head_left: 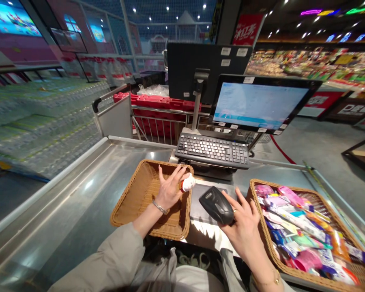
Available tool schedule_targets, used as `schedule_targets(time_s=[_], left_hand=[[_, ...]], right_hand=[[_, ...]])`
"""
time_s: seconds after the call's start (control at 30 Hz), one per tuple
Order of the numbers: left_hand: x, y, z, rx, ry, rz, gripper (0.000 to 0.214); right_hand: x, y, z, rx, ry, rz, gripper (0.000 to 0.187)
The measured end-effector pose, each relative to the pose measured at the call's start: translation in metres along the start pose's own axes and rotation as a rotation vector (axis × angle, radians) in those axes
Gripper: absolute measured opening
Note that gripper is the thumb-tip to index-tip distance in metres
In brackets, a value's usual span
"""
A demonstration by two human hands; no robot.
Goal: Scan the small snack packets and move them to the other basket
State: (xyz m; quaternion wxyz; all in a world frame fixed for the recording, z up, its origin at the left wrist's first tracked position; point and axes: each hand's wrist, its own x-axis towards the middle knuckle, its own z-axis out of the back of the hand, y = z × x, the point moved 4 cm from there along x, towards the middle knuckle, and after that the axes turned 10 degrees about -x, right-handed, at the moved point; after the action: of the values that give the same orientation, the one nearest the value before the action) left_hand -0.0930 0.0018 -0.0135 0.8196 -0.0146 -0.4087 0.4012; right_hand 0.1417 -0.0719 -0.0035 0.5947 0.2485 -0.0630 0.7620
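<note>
My left hand (pixel 170 188) is over a brown woven basket (pixel 134 186), its outer fingers spread. Between its thumb and forefinger it grips a small white item with an orange-red part (pixel 188 183), close to the basket's right rim. I cannot make out what kind of item this is. In my right hand (pixel 243 219) is a black barcode scanner (pixel 216 205), with the fingers partly round its body. The scanner's head points up and left, toward the first basket. To the right of this hand, a second woven basket (pixel 252 190) holds many small colourful packages (pixel 304 231).
A keyboard (pixel 213 148) and a lit monitor (pixel 258 103) stand behind the baskets on the metal counter (pixel 88 182). Another dark screen (pixel 197 61) rises behind them. Past the counter are a cart with red crates (pixel 167 103) and stacked bottle packs (pixel 33 117).
</note>
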Motion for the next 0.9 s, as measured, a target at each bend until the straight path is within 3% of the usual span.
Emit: schedule_targets(time_s=[0.9], left_hand=[[0.020, -0.016, -0.015, -0.098, 0.022, -0.017, 0.079]], right_hand=[[-0.016, -0.007, 0.017, -0.039, -0.013, -0.030, 0.026]])
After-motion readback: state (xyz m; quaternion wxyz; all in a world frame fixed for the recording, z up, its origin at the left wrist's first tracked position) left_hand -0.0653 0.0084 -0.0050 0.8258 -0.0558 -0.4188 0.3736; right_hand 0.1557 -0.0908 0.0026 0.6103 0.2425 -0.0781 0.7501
